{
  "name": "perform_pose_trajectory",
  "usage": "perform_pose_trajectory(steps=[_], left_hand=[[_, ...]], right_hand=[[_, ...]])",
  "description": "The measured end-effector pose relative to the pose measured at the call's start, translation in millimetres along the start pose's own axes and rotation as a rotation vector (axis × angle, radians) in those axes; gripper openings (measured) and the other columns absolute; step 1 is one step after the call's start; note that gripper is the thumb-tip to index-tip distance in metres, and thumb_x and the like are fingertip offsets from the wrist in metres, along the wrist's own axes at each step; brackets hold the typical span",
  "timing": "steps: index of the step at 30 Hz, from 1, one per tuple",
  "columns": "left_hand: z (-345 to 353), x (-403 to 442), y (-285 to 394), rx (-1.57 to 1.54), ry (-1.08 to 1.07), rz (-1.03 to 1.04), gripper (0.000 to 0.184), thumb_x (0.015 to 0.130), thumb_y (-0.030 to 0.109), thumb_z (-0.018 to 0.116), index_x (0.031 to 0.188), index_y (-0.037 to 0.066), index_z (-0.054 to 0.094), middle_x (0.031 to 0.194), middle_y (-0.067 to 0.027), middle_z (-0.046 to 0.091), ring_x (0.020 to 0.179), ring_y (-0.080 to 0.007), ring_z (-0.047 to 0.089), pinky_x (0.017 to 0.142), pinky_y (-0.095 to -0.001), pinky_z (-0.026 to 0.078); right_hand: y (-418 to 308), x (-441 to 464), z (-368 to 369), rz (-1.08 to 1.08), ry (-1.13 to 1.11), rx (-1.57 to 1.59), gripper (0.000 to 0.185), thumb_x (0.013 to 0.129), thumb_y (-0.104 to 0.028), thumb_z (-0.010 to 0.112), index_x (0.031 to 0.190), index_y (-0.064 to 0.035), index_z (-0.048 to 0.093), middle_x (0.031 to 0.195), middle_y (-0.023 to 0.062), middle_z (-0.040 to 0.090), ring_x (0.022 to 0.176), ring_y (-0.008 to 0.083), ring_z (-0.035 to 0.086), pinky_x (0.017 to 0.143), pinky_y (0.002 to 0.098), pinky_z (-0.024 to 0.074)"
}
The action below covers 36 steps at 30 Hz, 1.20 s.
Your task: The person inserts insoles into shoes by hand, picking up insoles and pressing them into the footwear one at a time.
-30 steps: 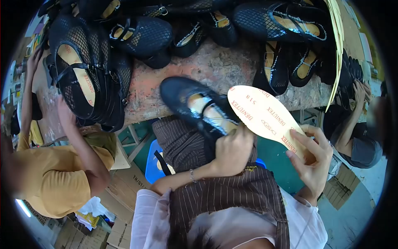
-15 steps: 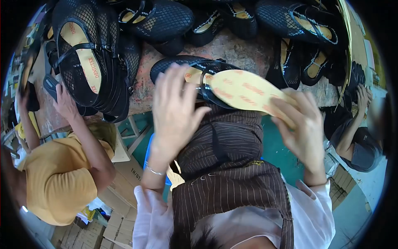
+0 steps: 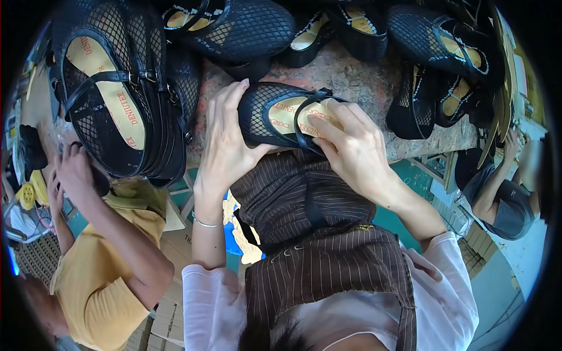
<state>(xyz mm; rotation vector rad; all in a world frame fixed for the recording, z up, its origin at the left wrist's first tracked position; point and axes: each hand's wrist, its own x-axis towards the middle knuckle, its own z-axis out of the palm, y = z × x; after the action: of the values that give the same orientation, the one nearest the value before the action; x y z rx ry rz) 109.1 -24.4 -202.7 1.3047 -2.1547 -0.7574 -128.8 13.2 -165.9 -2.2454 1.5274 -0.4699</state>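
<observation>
A black mesh shoe [image 3: 257, 114] with a strap lies sideways at the table's near edge, toe to the left. The printed cream insole [image 3: 293, 115] is inside it, passing under the strap. My left hand [image 3: 225, 137] cups the toe end, fingers up along the far side and thumb at the near side. At the heel end, my right hand [image 3: 354, 137] pinches the insole, its fingertips reaching into the shoe and hiding the heel part.
Stacked black mesh shoes [image 3: 105, 105] stand on the worn table [image 3: 351, 79] at left; more shoes [image 3: 246, 29] line its back. One co-worker in yellow [image 3: 105, 263] is at left, another in dark clothes [image 3: 509, 205] at right. Yellowish strips [image 3: 501, 99] stand at right.
The insole has gone from the air above the shoe into it, under the strap. My left hand has let go of the earlier shoe and now holds the mesh shoe's toe.
</observation>
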Motion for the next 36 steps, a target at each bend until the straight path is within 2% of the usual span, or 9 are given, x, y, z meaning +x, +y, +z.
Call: perform_pose_trajectory(steps=[4,7,10,17,21,24,26,30,36], left_hand=[[-0.8,-0.7,-1.4,-0.038,0.016,0.005,0.111,0.055,0.014,0.096,0.149,0.005,0.036,0.141,-0.0216,0.048,0.133,-0.041,0.046,0.113,-0.0503,0.038],[-0.3,-4.0,11.0,0.005,0.024,0.018,0.094,0.06,0.019,0.093,0.141,0.007,0.048,0.138,-0.0178,0.051,0.133,-0.038,0.046,0.114,-0.0519,0.036],[7.8,-8.1,24.7,0.166,0.025,0.221,0.063,0.064,0.033,0.091,0.117,0.009,0.065,0.132,-0.0109,0.058,0.129,-0.0343,0.051,0.115,-0.0582,0.033],[24.6,1.8,40.5,0.179,-0.201,0.12,0.069,0.067,0.022,0.088,0.13,0.01,0.062,0.123,-0.0116,0.061,0.116,-0.0306,0.058,0.117,-0.0536,0.032],[27.5,2.3,47.3,0.255,-0.239,0.121,0.081,0.065,0.021,0.088,0.141,0.024,0.06,0.124,-0.0136,0.059,0.116,-0.032,0.056,0.118,-0.0549,0.031],[30.7,8.2,67.6,0.29,-0.302,0.052,0.088,0.066,0.022,0.089,0.147,0.031,0.054,0.129,-0.015,0.054,0.122,-0.0332,0.051,0.118,-0.059,0.028],[34.6,10.1,75.4,0.313,-0.373,-0.007,0.093,0.067,0.024,0.09,0.15,0.036,0.05,0.129,-0.0158,0.05,0.125,-0.0344,0.047,0.118,-0.0646,0.024],[42.8,11.3,82.5,0.321,-0.386,-0.026,0.082,0.071,0.026,0.088,0.146,0.031,0.055,0.127,-0.0137,0.05,0.122,-0.0315,0.049,0.117,-0.0752,0.016],[41.7,7.4,83.7,0.38,-0.447,-0.024,0.076,0.074,0.024,0.085,0.145,0.031,0.057,0.129,-0.0151,0.05,0.127,-0.0326,0.047,0.115,-0.0774,0.015]], right_hand=[[-6.3,3.6,4.7,0.031,-0.012,-0.026,0.028,0.078,-0.004,0.072,0.106,-0.0012,0.072,0.121,0.0202,0.063,0.101,0.0346,0.065,0.087,0.0418,0.0559],[-5.0,4.9,8.7,0.04,-0.008,-0.048,0.029,0.077,-0.003,0.07,0.106,-0.0009,0.072,0.119,0.0191,0.063,0.101,0.0336,0.065,0.086,0.0416,0.0561],[-4.5,5.7,8.7,0.065,-0.052,-0.027,0.031,0.075,-0.002,0.068,0.106,-0.0005,0.072,0.121,0.0189,0.061,0.105,0.033,0.064,0.084,0.0411,0.0564],[-11.6,1.4,4.9,0.05,-0.041,-0.218,0.034,0.074,-0.011,0.071,0.107,-0.0035,0.074,0.124,0.0129,0.059,0.121,0.0323,0.053,0.101,0.0403,0.0466],[-9.2,-16.0,-42.6,0.173,0.094,-0.139,0.03,0.075,-0.012,0.079,0.105,-0.0105,0.073,0.109,0.0084,0.063,0.109,0.0311,0.058,0.088,0.0432,0.0475],[0.7,-16.3,-56.6,0.406,0.119,-0.053,0.037,0.076,-0.004,0.079,0.112,-0.0032,0.07,0.105,0.0146,0.066,0.099,0.0343,0.066,0.085,0.0414,0.052],[14.3,-17.4,-56.0,0.568,-0.062,0.047,0.04,0.08,-0.003,0.074,0.119,0.0017,0.064,0.102,0.0205,0.067,0.093,0.0375,0.069,0.082,0.0424,0.0536],[27.3,-14.1,-45.7,0.496,-0.171,0.068,0.039,0.08,-0.001,0.07,0.118,0.0022,0.064,0.104,0.0235,0.068,0.095,0.042,0.068,0.083,0.0463,0.0542],[33.8,2.5,-26.7,0.478,-0.23,-0.019,0.034,0.074,0.001,0.071,0.108,0.0006,0.066,0.096,0.0232,0.069,0.089,0.0437,0.069,0.077,0.0501,0.0551]])
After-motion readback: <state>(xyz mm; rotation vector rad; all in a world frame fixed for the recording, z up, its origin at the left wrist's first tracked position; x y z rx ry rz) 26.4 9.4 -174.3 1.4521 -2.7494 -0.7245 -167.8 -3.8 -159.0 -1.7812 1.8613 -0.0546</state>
